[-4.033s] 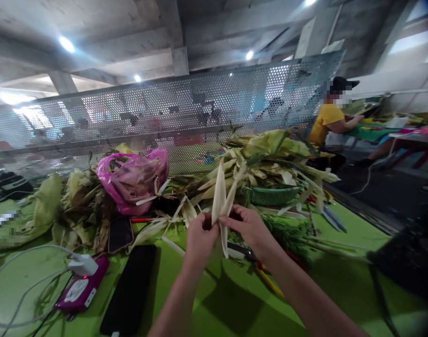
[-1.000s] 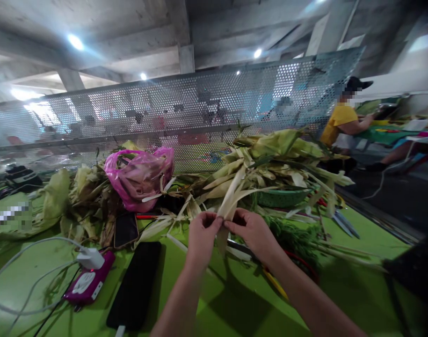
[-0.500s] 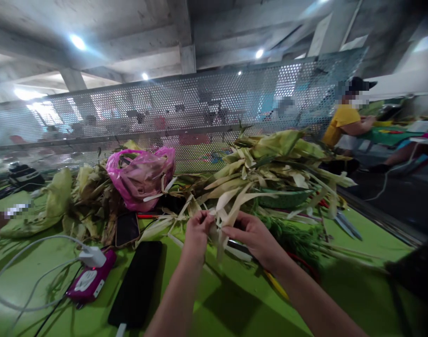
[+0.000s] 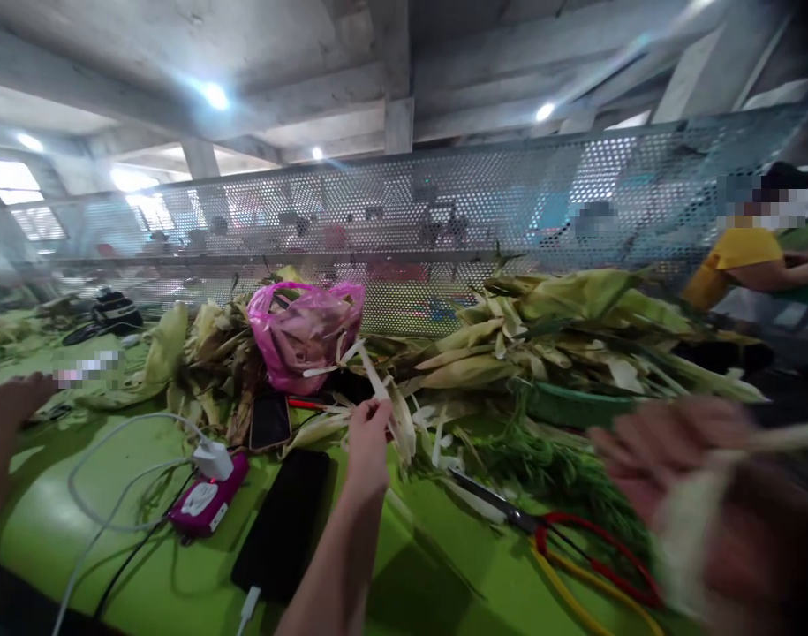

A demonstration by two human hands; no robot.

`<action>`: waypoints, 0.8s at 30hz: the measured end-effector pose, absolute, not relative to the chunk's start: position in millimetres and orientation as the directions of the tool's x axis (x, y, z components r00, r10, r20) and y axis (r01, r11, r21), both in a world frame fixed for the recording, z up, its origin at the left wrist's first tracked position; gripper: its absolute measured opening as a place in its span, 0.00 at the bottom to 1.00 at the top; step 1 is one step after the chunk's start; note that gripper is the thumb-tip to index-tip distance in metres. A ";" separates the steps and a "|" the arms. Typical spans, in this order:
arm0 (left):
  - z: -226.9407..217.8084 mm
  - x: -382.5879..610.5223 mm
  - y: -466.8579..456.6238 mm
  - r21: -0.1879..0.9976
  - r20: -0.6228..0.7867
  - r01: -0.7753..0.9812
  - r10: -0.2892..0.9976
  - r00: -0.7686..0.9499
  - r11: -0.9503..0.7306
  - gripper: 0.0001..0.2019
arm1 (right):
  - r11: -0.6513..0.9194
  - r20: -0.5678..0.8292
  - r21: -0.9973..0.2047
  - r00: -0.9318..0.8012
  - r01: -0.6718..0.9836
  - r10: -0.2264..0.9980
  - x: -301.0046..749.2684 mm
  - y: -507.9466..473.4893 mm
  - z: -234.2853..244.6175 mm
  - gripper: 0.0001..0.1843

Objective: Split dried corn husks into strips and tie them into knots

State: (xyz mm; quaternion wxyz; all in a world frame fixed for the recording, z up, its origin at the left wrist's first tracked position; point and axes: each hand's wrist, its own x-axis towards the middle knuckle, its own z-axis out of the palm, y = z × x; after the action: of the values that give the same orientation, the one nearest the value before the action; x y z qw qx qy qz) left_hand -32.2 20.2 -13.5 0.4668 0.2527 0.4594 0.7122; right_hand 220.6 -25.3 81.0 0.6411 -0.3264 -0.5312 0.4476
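My left hand (image 4: 369, 433) is in front of the pink plastic bag, its fingers pinched on a pale strip of corn husk (image 4: 375, 375) that points up toward the bag. At the far right, close to the camera, my right hand (image 4: 682, 468) is smeared by motion. Its fingers curl round another pale husk strip (image 4: 691, 521), whose end trails off to the right. Between the hands, scissors (image 4: 523, 519) with red and yellow handles lie on the green table (image 4: 430, 565), beside green feathery foliage (image 4: 549, 464). Small husk scraps (image 4: 443, 442) lie near the scissor tips.
A heap of husks (image 4: 562, 309) fills the back right, above a green basket (image 4: 576, 405). The pink bag (image 4: 304, 340), a phone (image 4: 284, 530), and a purple power strip (image 4: 208, 503) with cables stand left. Another person's hand (image 4: 19, 402) reaches in at far left. A perforated metal screen (image 4: 417, 221) stands behind.
My hands have come apart. The right one has swung far right and nearer the camera with a husk strip; the left keeps its pinch. The view has turned left, and the scissors are uncovered.
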 end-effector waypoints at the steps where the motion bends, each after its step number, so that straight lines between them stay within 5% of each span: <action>1: -11.0 -25.0 17.5 0.904 -0.051 -0.410 0.920 -0.389 -0.123 0.15 | 0.304 0.322 -0.909 -0.017 -0.285 0.947 210.2 -23.3 75.5 0.21; 6: -1.6 9.3 4.1 0.916 0.027 -0.392 0.989 -0.148 -0.084 0.14 | 0.057 0.082 -0.992 -0.245 -0.111 0.966 152.9 -10.2 41.9 0.16; 18: 1.5 20.2 -9.1 0.977 0.066 -0.208 0.993 0.103 -0.044 0.16 | 0.314 0.300 -0.921 -0.094 0.232 0.949 159.6 13.2 13.5 0.11; 24: -3.6 19.0 -7.2 0.978 0.126 -0.186 0.978 0.168 -0.094 0.23 | 0.226 0.223 -0.973 -0.049 0.052 0.973 162.1 12.1 17.7 0.19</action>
State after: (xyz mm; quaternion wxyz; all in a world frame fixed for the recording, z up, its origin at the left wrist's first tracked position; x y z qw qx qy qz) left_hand 19.0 -7.2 -3.6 0.5569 0.5235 0.3782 0.5223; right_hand 162.1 12.1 17.7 0.5280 -0.4435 -0.5781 0.4363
